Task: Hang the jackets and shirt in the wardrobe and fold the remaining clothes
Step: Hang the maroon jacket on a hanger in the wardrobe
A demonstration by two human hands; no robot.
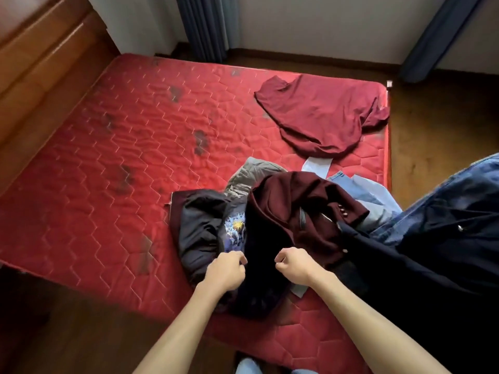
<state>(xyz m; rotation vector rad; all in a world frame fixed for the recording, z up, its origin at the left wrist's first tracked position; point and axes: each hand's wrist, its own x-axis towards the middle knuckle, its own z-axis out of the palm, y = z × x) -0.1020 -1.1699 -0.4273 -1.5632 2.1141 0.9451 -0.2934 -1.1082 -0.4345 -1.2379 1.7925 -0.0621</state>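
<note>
Light blue shirt (pixel 372 195) mostly buried under maroon jacket (pixel 286 201). Grey trousers (pixel 251 174) half hidden beneath it. Denim garment (pixel 472 179) cut by right edge. Left grip (pixel 225 271), right grip (pixel 293 263): fingertips lost in dark garment (pixel 259 292). Headboard (pixel 40 63) blurred, far left.

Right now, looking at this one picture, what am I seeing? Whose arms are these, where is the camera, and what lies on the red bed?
No machine here: these are a person's bare arms, filmed by one wide-angle camera worn on the head, looking down. The left hand and right hand have curled fingers that appear to pinch a dark, nearly black garment at the near edge of a heap on the red quilted mattress. The heap holds a maroon jacket with small buttons, a black shiny jacket, a dark shirt with a blue and yellow print, grey-green trousers and a pale blue shirt. Apart from it, a dark red T-shirt lies spread near the far right corner. A navy garment and blue denim enter at the right edge.
</note>
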